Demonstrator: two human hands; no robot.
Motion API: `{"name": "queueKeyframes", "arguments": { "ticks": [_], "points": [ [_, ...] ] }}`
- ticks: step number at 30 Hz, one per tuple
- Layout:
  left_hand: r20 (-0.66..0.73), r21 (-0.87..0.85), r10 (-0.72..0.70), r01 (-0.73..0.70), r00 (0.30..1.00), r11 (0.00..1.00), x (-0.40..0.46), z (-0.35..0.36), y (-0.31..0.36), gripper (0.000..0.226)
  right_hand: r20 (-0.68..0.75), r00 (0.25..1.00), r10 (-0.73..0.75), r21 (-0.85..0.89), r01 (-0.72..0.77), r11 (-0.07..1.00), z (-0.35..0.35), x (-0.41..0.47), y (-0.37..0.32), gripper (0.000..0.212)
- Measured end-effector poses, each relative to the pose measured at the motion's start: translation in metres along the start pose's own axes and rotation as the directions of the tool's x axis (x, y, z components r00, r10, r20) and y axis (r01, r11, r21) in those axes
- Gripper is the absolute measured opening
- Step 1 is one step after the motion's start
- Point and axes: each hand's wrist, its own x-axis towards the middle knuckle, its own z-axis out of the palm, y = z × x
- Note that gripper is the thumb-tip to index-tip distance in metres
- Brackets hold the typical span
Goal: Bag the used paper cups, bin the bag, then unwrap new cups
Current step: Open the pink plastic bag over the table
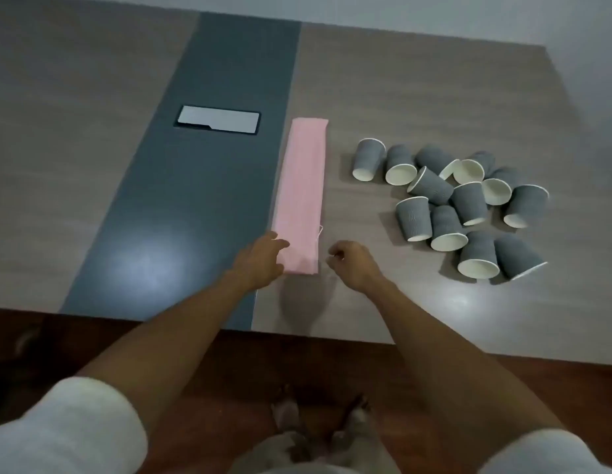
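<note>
A long, flat, folded pink bag (303, 193) lies on the table, running away from me. My left hand (262, 260) touches its near left corner with loosely spread fingers. My right hand (352, 263) hovers just right of the bag's near end, fingers curled, holding nothing that I can see. Several grey ribbed paper cups (448, 206) with white insides lie tipped over in a heap on the table to the right.
The table (417, 90) is grey-brown wood with a dark grey strip (202, 186) down its middle, holding a closed silver cable hatch (218, 119). Its near edge runs across the view above a reddish-brown floor (332, 367). A pale wall lies beyond the far edge.
</note>
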Motion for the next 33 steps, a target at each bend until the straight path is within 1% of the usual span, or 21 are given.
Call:
{"name": "queueKeyframes", "arguments": {
  "ticks": [2,3,4,7,9,12,14,16,18,20,22,25,26,27,29,30,31,33],
  "points": [
    [-0.002,0.032,-0.024,0.024,1.0,0.999,0.003,0.006,-0.008,0.059,0.015,0.997,0.076,0.018,-0.077,0.997,0.016,0.007,0.001,0.011],
    [-0.006,0.047,-0.024,0.024,1.0,0.999,0.003,0.011,-0.011,0.056,0.023,0.995,0.099,0.034,-0.099,0.994,0.025,0.007,0.002,0.011],
    [-0.005,0.056,-0.016,0.016,1.0,0.998,0.003,0.017,-0.014,0.053,0.044,0.988,0.147,0.046,-0.149,0.988,0.034,0.005,0.001,0.013],
    [-0.057,0.024,0.011,-0.009,0.998,1.0,0.007,0.031,-0.022,0.041,0.022,0.982,0.188,0.167,-0.189,0.968,0.058,0.011,0.001,0.028],
    [-0.12,-0.005,0.006,-0.006,0.993,1.0,0.007,0.035,-0.023,0.03,0.004,0.978,0.208,0.215,-0.204,0.955,0.065,0.011,0.001,0.029],
    [-0.187,-0.122,-0.031,0.008,0.982,0.992,0.007,0.032,-0.023,0.018,0.009,0.976,0.216,0.284,-0.21,0.936,0.063,0.01,0.0,0.027],
    [-0.206,-0.225,-0.081,0.034,0.975,0.974,0.007,0.024,-0.023,0.013,0.011,0.972,0.233,0.327,-0.224,0.918,0.053,0.011,0.002,0.025],
    [-0.237,-0.354,-0.134,0.043,0.962,0.934,0.009,0.01,-0.022,0.011,-0.006,0.968,0.251,0.358,-0.232,0.904,0.037,0.012,0.002,0.023],
    [-0.285,-0.469,-0.175,0.022,0.943,0.883,0.012,-0.007,-0.017,0.014,-0.053,0.958,0.282,0.388,-0.241,0.89,0.017,0.016,0.001,0.021],
    [-0.337,-0.599,-0.219,-0.029,0.916,0.8,0.013,-0.028,-0.009,0.016,-0.112,0.943,0.312,0.421,-0.24,0.875,-0.007,0.018,-0.002,0.018],
    [-0.362,-0.73,-0.306,-0.063,0.88,0.68,0.017,-0.046,-0.001,0.02,-0.154,0.936,0.316,0.443,-0.22,0.869,-0.029,0.019,-0.006,0.017],
    [-0.392,-0.828,-0.42,-0.114,0.819,0.549,0.02,-0.074,0.012,0.017,-0.218,0.916,0.338,0.453,-0.211,0.866,-0.059,0.019,-0.003,0.024],
    [-0.379,-0.868,-0.461,-0.137,0.802,0.477,0.021,-0.083,0.014,0.019,-0.244,0.903,0.352,0.457,-0.213,0.863,-0.067,0.021,0.003,0.023],
    [-0.344,-0.914,-0.505,-0.16,0.792,0.372,0.024,-0.092,0.016,0.021,-0.269,0.89,0.368,0.453,-0.22,0.864,-0.075,0.023,0.01,0.021],
    [-0.233,-0.972,-0.568,-0.182,0.789,0.146,0.027,-0.107,0.02,0.02,-0.295,0.866,0.403,0.436,-0.253,0.863,-0.085,0.03,0.032,0.019],
    [-0.18,-0.983,-0.579,-0.17,0.795,0.072,0.03,-0.111,0.021,0.019,-0.303,0.862,0.406,0.422,-0.261,0.868,-0.088,0.029,0.036,0.017],
    [-0.139,-0.988,-0.575,-0.15,0.806,0.03,0.033,-0.114,0.023,0.018,-0.315,0.859,0.405,0.407,-0.263,0.875,-0.091,0.025,0.034,0.015],
    [-0.101,-0.994,-0.536,-0.108,0.838,0.018,0.031,-0.116,0.033,0.021,-0.348,0.847,0.401,0.378,-0.264,0.887,-0.1,0.007,0.019,0.014]
  ]
}}
